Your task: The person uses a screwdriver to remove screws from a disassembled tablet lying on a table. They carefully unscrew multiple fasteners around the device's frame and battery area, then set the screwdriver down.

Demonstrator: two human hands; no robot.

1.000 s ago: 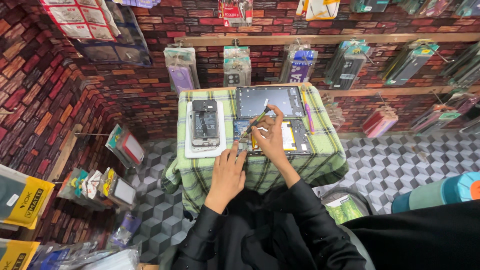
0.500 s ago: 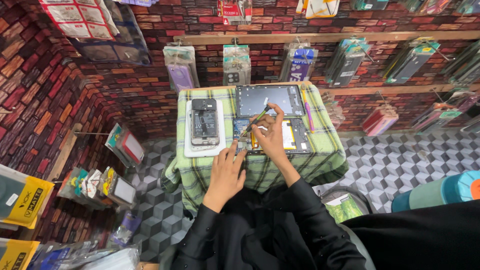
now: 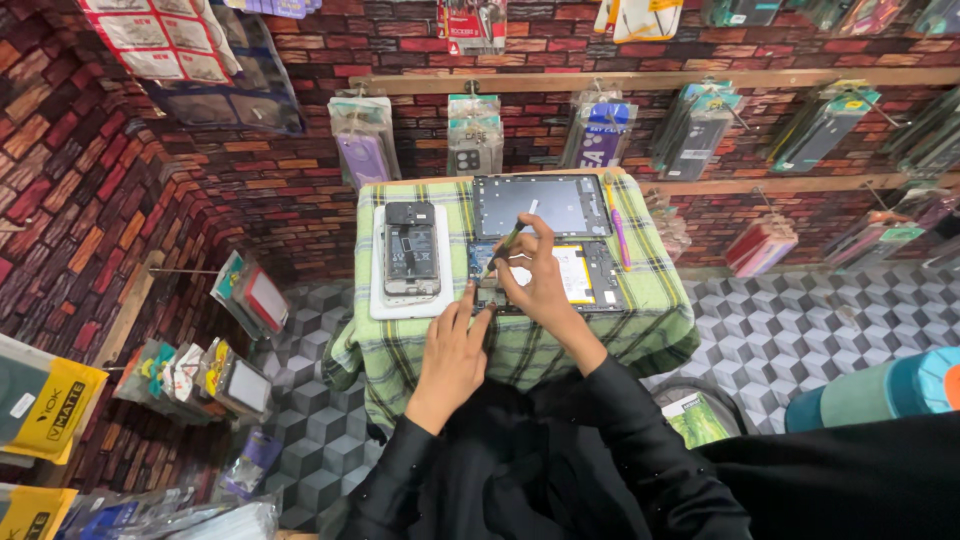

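2 hands, right hand point(image 3: 540, 280) fingers pinched on 1 thin tool point(image 3: 505, 245), probably tweezers, left hand point(image 3: 455, 350) fingers together beside 1 opened tablet point(image 3: 580, 275)

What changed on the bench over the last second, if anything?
Almost nothing. The right hand keeps its grip on the thin tool, tip over the opened tablet, with only a slight wobble. The left hand stays flat at the tablet's near left edge. Nothing was picked up or let go. The opened phone on its white mat and the detached screen panel have not moved.
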